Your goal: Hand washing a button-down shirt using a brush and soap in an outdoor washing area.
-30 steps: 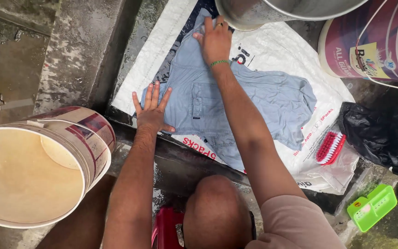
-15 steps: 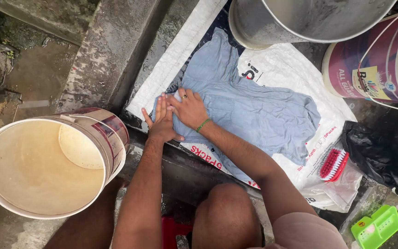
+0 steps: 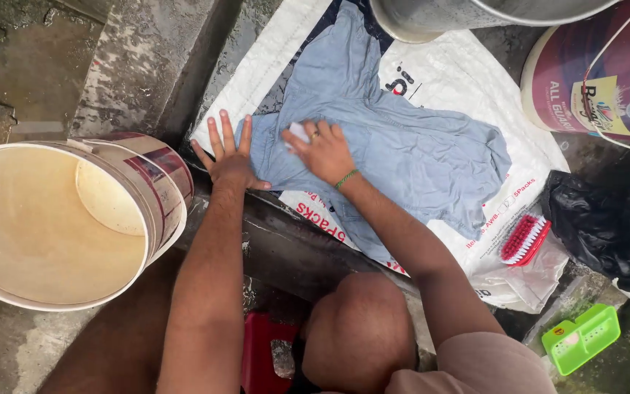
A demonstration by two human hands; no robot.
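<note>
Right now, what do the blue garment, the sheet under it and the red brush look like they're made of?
Blue garment: thin woven cloth, likely cotton, matte, creased and seemingly wet. White sheet: probably woven plastic sacking, slightly glossy with printing. Red brush: moulded plastic with red and white bristles. Right hand presses something small and white, possibly soap, on the cloth.

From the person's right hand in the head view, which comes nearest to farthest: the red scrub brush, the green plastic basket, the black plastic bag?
From the right hand:
1. Red scrub brush, lower right on the white sack.
2. Black plastic bag, far right.
3. Green plastic basket, bottom right corner.
</note>
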